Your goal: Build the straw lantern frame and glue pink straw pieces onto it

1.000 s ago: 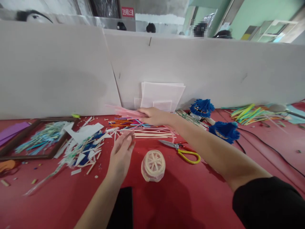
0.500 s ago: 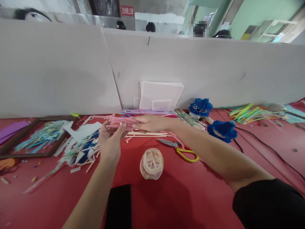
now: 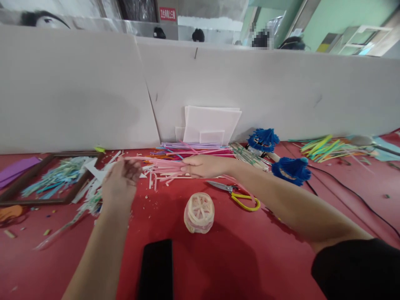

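My right hand (image 3: 204, 165) is closed around a bundle of thin pink paper strips (image 3: 165, 165) held just above the red table. My left hand (image 3: 120, 180) is at the bundle's left end, fingers curled and pinching one pink strip away from the rest. Below the hands a small round piece woven from pale strips (image 3: 199, 212) sits on the table. More coloured strips (image 3: 190, 148) lie in a pile behind the hands.
Yellow-handled scissors (image 3: 239, 196) lie right of the woven piece. A black phone (image 3: 156, 268) lies near the front edge. Paper scraps (image 3: 93, 193) and a brown frame (image 3: 18, 187) are at left, blue tassels (image 3: 286, 168) and green strips (image 3: 325, 148) at right. A white partition (image 3: 78, 91) stands behind.
My right hand lifted the pink bundle off the pile and drew it toward me. My left hand rose from the table, met the bundle, then slid left along it.
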`<control>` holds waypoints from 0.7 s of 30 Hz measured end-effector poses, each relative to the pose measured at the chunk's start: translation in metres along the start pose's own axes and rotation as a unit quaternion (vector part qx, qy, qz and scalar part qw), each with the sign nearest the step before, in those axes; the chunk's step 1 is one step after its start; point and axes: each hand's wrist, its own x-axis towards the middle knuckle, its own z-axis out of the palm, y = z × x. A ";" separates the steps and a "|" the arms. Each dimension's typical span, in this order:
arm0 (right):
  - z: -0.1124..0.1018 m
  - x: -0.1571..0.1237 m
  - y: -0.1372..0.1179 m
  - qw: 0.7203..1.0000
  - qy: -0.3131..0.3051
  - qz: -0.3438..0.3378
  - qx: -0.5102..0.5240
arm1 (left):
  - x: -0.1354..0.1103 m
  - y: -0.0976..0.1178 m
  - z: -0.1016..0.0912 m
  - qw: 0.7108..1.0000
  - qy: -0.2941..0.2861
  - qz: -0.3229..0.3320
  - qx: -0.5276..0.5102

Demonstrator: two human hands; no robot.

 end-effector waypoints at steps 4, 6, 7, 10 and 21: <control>-0.001 0.002 0.010 0.998 0.048 0.009 -0.030 | 0.006 0.008 -0.012 0.999 0.038 -0.007 -0.022; -0.002 0.003 0.013 0.997 0.062 0.011 -0.039 | 0.006 0.007 -0.015 0.999 0.034 -0.011 -0.027; -0.003 0.004 0.014 0.997 0.067 0.013 -0.043 | 0.004 0.006 -0.014 0.999 0.027 -0.015 -0.028; -0.004 0.007 0.012 0.995 0.078 0.010 -0.058 | -0.007 -0.002 -0.007 0.998 -0.029 -0.054 -0.020; 0.014 0.005 -0.008 0.984 -0.004 -0.097 -0.151 | -0.066 -0.037 0.047 0.952 -0.131 -0.248 -0.120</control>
